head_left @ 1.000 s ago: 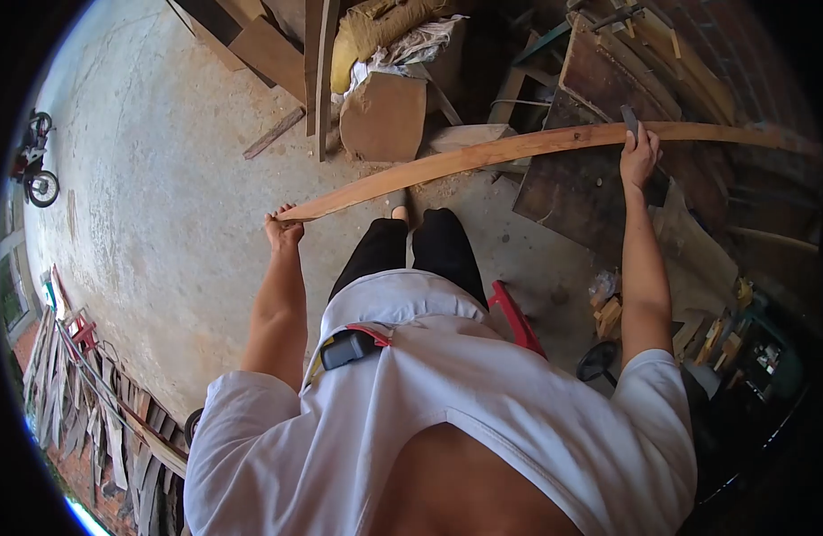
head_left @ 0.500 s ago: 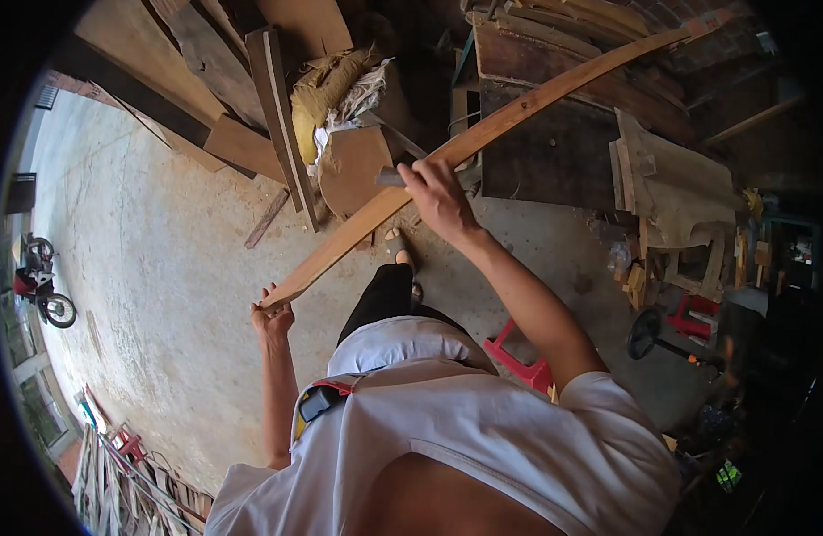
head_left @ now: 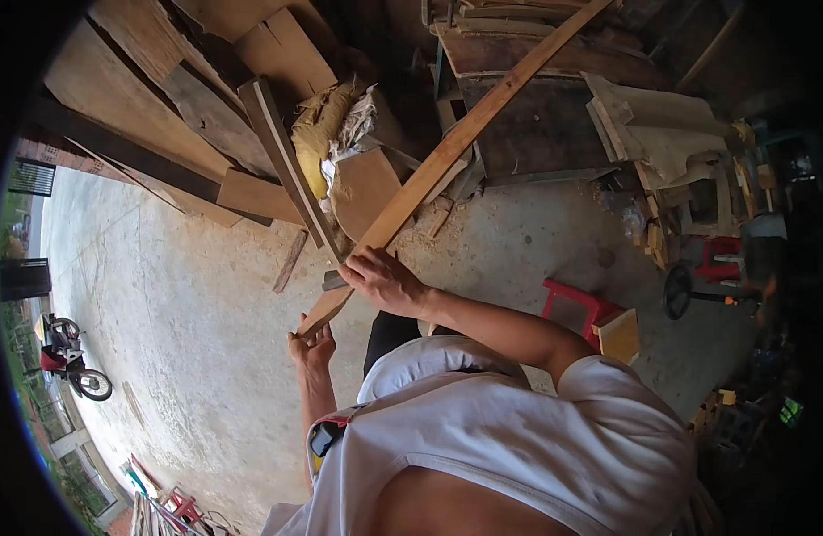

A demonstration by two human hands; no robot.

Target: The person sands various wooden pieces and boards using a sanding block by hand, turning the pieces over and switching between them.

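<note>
A long narrow wooden plank [head_left: 461, 134] runs diagonally from near my waist up toward the stacked boards at the back right. My left hand [head_left: 313, 347] grips its near end from beneath, fingers curled around the edge. Higher up the plank, my right hand [head_left: 385, 281] is closed over the top with a small dark grey block [head_left: 335, 280] sticking out past its fingers. The block appears to lie against the plank's upper face; the palm hides the rest of it.
Boards [head_left: 152, 98] lean at the upper left beside a yellow sack [head_left: 318, 134]. A red plastic stool [head_left: 577, 299] stands to my right, with a wood piece [head_left: 617, 335] by it. A motorbike [head_left: 72, 362] is parked far left. Wood scraps lie on the concrete floor [head_left: 215, 357].
My right hand has slid down the plank with the dark block, close to my left hand. The view has shifted, and the plank now slopes more steeply.
</note>
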